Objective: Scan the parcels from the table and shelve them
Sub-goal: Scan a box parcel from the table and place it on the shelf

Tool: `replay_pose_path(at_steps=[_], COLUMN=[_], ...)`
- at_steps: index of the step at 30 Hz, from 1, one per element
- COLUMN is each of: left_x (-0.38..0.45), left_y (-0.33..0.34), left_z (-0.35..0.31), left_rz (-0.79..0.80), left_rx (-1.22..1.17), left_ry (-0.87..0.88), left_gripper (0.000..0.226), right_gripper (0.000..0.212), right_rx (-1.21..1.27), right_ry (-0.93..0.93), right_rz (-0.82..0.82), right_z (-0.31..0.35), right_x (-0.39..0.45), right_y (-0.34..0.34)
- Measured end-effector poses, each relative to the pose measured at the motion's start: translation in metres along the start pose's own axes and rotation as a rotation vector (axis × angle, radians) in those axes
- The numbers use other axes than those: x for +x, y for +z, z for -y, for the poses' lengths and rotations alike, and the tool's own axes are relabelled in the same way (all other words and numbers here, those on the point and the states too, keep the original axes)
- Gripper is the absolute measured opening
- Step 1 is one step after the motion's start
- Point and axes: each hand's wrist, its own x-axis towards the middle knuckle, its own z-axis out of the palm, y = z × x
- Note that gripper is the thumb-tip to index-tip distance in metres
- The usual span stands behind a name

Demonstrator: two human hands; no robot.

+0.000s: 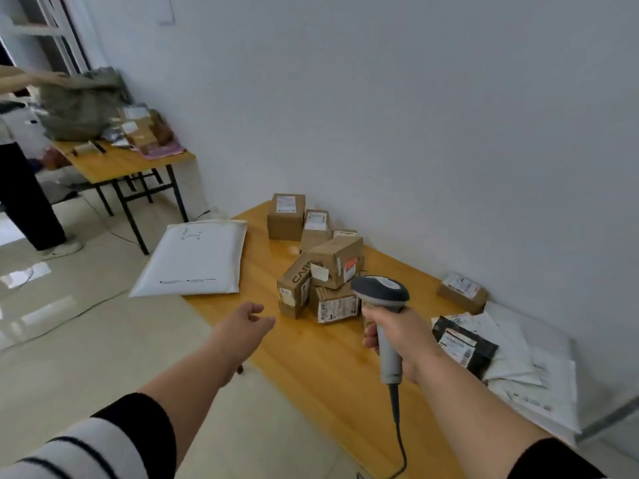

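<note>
Standing at the far left beside a second wooden table (114, 165), another person (20, 188) is reaching toward a grey-green sack (77, 105) sitting on it, with a jumble of small parcels just beside the sack. Moving right, a big white padded mailer (193, 257) is lying at the left end of the near table (311, 361), hanging well over its edge. The left hand (247, 323) is stretching out above the table's front edge, fingers loosely curled and holding nothing, touching none of the parcels, with a striped sleeve (86, 444) pushed up the forearm. Just past it, a heap of cardboard boxes (321, 281) is piling up in the middle of the table, some tilted and leaning on each other, labels showing; two more boxes (297, 219) are standing upright behind, close to the wall (415, 115). The right hand (397, 337) is gripping the grey handle of a barcode scanner (383, 305), fingers wrapped round it, head pointing at the heap, its cord trailing down toward the bottom of the view. Further right, a lone flat box (463, 292) is sitting by the wall, and a black bag parcel (463, 344) is lying on a spread of white mailers (536, 368) at the table's right end.
</note>
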Motion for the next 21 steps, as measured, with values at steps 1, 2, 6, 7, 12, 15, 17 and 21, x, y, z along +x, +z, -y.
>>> replay_pose_path(at_steps=[1,2,6,7,12,15,17,21], left_x=[0.017,0.033,0.096,0.113,0.187,0.227,0.250,0.282], left_y=[-0.001,0.001,0.014,0.018,0.036,0.051,0.065,0.095], left_z=[-0.002,-0.004,-0.015,-0.019,-0.043,-0.062,-0.075,-0.096], left_rz=[0.011,0.027,0.076,0.084,0.094,0.110,0.139,0.197], left_rx=[0.007,0.016,0.083,0.096,0.148,0.221,0.283,0.440], left_ry=[0.003,0.007,0.027,0.034,0.033,0.026,0.026,0.052], left_gripper=[0.050,0.052,0.058,0.059,0.070,0.082,0.091,0.102], right_gripper=[0.024,0.025,0.025,0.024,0.020,0.021,0.019,0.025], right_rx=[0.001,-0.005,-0.016,-0.009,0.104,0.199,0.257,0.278], right_ry=[0.014,0.026,0.053,0.064,0.119,0.170,0.200,0.231], right_rz=[-0.010,-0.018,-0.058,-0.068,-0.117,-0.126,-0.118,-0.154], right_z=[0.000,0.001,0.012,0.016,0.026,0.026,0.026,0.021], right_x=[0.009,0.018,0.064,0.079,0.156,0.197,0.221,0.253], right_y=[0.005,0.009,0.017,0.017,0.025,0.031,0.034,0.041])
